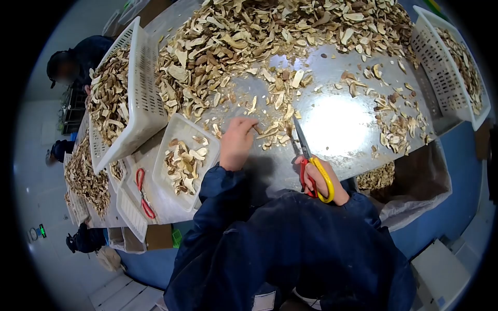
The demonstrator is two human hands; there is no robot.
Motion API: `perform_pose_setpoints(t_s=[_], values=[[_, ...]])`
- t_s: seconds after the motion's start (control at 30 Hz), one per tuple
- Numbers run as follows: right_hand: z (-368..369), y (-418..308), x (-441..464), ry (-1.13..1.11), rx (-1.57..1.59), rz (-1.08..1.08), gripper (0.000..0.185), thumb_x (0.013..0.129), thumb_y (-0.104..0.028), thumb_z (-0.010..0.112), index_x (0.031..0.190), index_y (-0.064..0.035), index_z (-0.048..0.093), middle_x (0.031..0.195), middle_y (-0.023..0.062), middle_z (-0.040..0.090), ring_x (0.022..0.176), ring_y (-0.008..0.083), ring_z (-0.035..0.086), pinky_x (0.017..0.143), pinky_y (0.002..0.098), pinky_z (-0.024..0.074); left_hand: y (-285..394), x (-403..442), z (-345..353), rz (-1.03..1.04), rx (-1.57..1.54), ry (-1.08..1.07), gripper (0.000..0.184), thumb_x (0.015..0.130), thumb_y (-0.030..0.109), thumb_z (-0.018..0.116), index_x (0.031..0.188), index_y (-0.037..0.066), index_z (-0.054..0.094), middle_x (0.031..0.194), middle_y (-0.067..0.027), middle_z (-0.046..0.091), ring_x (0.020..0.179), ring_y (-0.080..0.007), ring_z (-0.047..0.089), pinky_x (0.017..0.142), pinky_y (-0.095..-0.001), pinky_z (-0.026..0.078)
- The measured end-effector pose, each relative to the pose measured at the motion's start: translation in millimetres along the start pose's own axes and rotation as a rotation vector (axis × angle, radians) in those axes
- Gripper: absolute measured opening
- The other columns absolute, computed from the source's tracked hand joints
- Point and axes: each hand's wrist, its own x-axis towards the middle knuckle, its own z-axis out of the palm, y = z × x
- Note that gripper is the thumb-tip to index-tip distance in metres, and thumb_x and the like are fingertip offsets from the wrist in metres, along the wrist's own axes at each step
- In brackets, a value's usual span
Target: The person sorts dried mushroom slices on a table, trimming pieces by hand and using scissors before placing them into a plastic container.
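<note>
My left hand (237, 143) is over the metal table, slightly blurred, its fingers curled together. A brown dried mushroom slice (257, 128) shows at its fingertips, beside a loose scatter of pale slices (278, 136). In my right hand (330, 182) is a pair of scissors (302, 139) with one red and one yellow handle, the blades pointing away from me over the table. Left of my left hand, a shallow white tray (211, 136) holds some cream-coloured mushroom slices (182, 165). A large heap of dried mushroom slices (249, 36) covers the far part of the table.
White slotted baskets full of slices stand at left (148, 93) and right (430, 62). Red-handled scissors (140, 181) lie left of the tray. Below the table's right edge is a lined box (425, 181) with slices. A person in dark clothing (91, 54) is at far left.
</note>
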Motion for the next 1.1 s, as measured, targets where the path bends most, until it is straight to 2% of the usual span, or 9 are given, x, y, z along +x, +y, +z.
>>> perform_pose_setpoints(t_s=[0.07,0.17,0.27,0.33,0.47,0.53,0.57,0.77,1.1], values=[[0.1,0.0,0.0,0.002,0.002,-0.001,0.031,0.095,-0.028,0.043,0.107,-0.0002,0.051,0.056,0.0001,0.047,0.045,0.0063,0.045,0.045,0.0205,0.0404,10.0,2.1,-0.6,-0.061,0.050,-0.112,0.015,0.078,0.007,0.058,0.093,0.004,0.061,0.094,-0.0143,0.058,0.082,-0.0340,0.057,0.073,-0.0378,0.047],[0.1,-0.2,0.4,0.004,0.011,-0.003,0.031,0.095,-0.028,0.044,0.107,-0.0002,0.051,0.056,0.0002,0.047,0.045,0.0065,0.045,0.045,0.0206,0.0403,-7.9,3.1,3.0,0.027,-0.059,-0.052,0.014,0.083,0.008,0.057,0.096,0.006,0.061,0.092,-0.0089,0.058,0.073,-0.0195,0.055,0.060,-0.0262,0.043],[-0.3,-1.2,0.1,0.001,0.011,0.006,0.030,0.095,-0.027,0.044,0.106,-0.0003,0.051,0.056,0.0005,0.048,0.045,0.0060,0.045,0.044,0.0205,0.0398,2.2,0.1,-7.3,-0.554,-0.821,-0.232,0.015,0.088,0.015,0.055,0.100,0.006,0.057,0.092,-0.0054,0.062,0.067,-0.0098,0.054,0.057,-0.0214,0.041],[-0.2,-2.0,0.1,0.001,-0.012,0.012,0.029,0.095,-0.027,0.046,0.106,-0.0006,0.051,0.057,0.0009,0.048,0.046,0.0048,0.046,0.044,0.0200,0.0387,11.6,-4.2,-10.1,-0.565,-1.020,-0.236,0.013,0.091,0.015,0.052,0.100,0.005,0.054,0.090,-0.0043,0.058,0.061,-0.0045,0.045,0.051,-0.0185,0.033],[4.6,-19.0,-5.9,0.047,-0.412,-0.060,0.034,0.088,-0.027,0.058,0.107,-0.0001,0.050,0.063,0.0094,0.055,0.053,0.0206,0.055,0.050,0.0292,0.0421,28.8,-6.0,-13.1,-0.554,-1.264,-0.274,0.014,0.093,0.018,0.050,0.096,0.004,0.052,0.087,-0.0047,0.057,0.056,-0.0037,0.039,0.049,-0.0181,0.030],[8.1,-31.5,-10.4,0.053,-0.682,-0.230,0.040,0.084,-0.028,0.063,0.109,0.0003,0.048,0.068,0.0144,0.057,0.060,0.0308,0.058,0.055,0.0347,0.0435,40.6,-7.1,-14.9,-0.564,-1.227,-0.270,0.014,0.093,0.019,0.051,0.095,0.005,0.052,0.086,-0.0042,0.057,0.056,-0.0039,0.039,0.049,-0.0182,0.030],[9.9,-42.0,-15.4,0.011,-0.607,-0.092,0.047,0.081,-0.028,0.067,0.111,0.0008,0.047,0.079,0.0194,0.058,0.074,0.0409,0.055,0.064,0.0407,0.0433,46.3,-6.9,-16.0,-0.567,-1.208,-0.270,0.014,0.093,0.019,0.051,0.094,0.005,0.052,0.086,-0.0040,0.058,0.056,-0.0041,0.040,0.049,-0.0182,0.030],[16.0,-46.9,-20.9,0.068,-0.801,-0.322,0.054,0.079,-0.031,0.069,0.115,0.0008,0.044,0.085,0.0203,0.056,0.079,0.0389,0.054,0.068,0.0421,0.0425,69.2,-9.9,-21.6,-0.521,-0.981,-0.266,0.010,0.091,0.017,0.053,0.093,0.007,0.054,0.076,0.0003,0.057,0.060,-0.0048,0.046,0.052,-0.0176,0.034],[16.4,-38.1,-19.3,0.046,-0.715,-0.188,0.038,0.083,-0.030,0.065,0.100,-0.0010,0.049,0.068,0.0205,0.056,0.065,0.0408,0.057,0.056,0.0421,0.0423,63.0,-14.5,-12.2,-0.517,-0.956,-0.332,0.011,0.090,0.018,0.055,0.093,0.008,0.054,0.078,0.0009,0.058,0.062,-0.0040,0.047,0.054,-0.0178,0.037]])
